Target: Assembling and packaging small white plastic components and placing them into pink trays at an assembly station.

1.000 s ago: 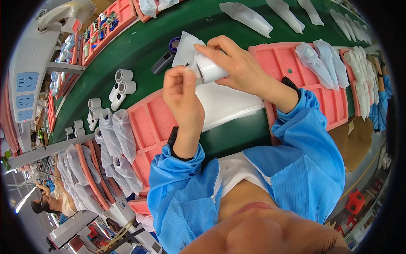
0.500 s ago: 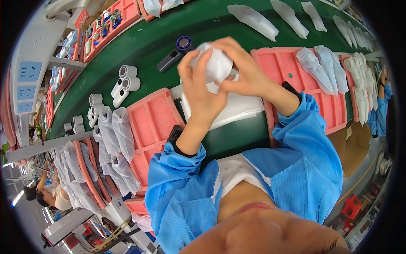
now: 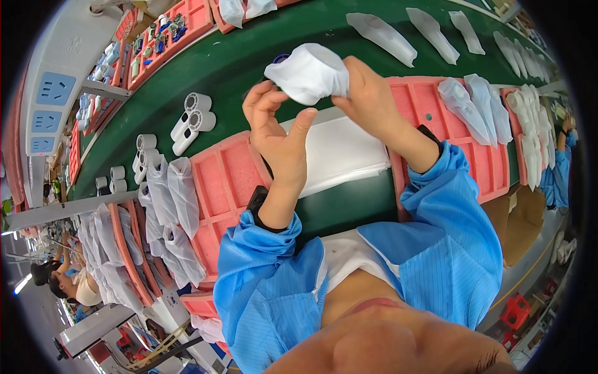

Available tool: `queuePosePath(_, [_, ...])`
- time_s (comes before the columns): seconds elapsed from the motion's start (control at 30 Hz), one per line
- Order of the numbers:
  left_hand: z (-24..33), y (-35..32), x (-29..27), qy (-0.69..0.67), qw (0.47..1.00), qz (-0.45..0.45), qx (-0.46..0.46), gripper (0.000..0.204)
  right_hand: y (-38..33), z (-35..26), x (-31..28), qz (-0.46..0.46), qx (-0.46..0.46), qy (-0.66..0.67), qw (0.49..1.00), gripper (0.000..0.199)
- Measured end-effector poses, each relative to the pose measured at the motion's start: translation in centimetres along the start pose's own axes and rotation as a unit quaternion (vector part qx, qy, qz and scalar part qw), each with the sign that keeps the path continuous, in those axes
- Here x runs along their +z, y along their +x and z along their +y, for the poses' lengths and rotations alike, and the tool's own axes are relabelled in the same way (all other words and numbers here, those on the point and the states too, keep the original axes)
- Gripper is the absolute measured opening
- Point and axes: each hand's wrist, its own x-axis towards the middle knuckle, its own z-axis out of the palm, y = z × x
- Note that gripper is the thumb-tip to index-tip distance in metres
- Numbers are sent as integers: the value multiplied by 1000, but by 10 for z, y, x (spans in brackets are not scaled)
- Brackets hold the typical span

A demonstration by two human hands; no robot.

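Note:
My right hand (image 3: 372,93) is closed on the edge of a puffed-out white bag (image 3: 308,73), held up over the green bench. Whether anything is inside the bag cannot be seen. My left hand (image 3: 274,128) is just below the bag's left end, thumb and fingers apart, with nothing in its grasp. Behind the bag, a dark handheld fan (image 3: 281,58) is almost wholly covered; only a bit of its purple rim shows. Under my hands lies a stack of flat white bags (image 3: 346,153).
Pink foam trays (image 3: 225,167) flank the stack, the right tray (image 3: 411,93) carrying bagged items (image 3: 476,109). White handheld fans (image 3: 192,121) stand at left, near bagged ones (image 3: 182,187). Wrapped pieces (image 3: 383,38) lie along the green bench (image 3: 249,43). Other people work at both sides.
The bag has risen and tilted, its wide end now toward my right hand. My left hand has come off it and dropped lower left. The bag now covers most of the dark fan.

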Motion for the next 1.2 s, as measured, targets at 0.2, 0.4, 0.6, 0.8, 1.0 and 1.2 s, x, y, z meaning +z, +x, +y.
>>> queuePosePath(0.2, [-4, -6, 5, -71, 995, 60, 35, 40, -1, -6, 5, 4, -57, -9, 998, 51])
queuePosePath(0.4, [0, -9, 7, 97, 988, 33, 111, 33, -5, -11, 13, -10, -48, 3, 999, 52])
queuePosePath(0.6, [5, -2, 4, 204, 965, 26, 161, 24, -11, -6, 5, -45, 67, 49, 996, 42])
queuePosePath(0.8, [-11, 19, -25, 31, 997, 73, -24, 21, 0, 11, -10, -305, 116, 347, 879, 28])
queuePosePath(1.0, [-39, -44, 43, 252, 935, -247, -38, 28, 33, 164, 35, -122, 202, -157, 959, 34])
queuePosePath(1.2, [-76, -69, 31, 364, 876, -316, -6, 24, 56, 112, 79, -214, 137, -293, 922, 49])
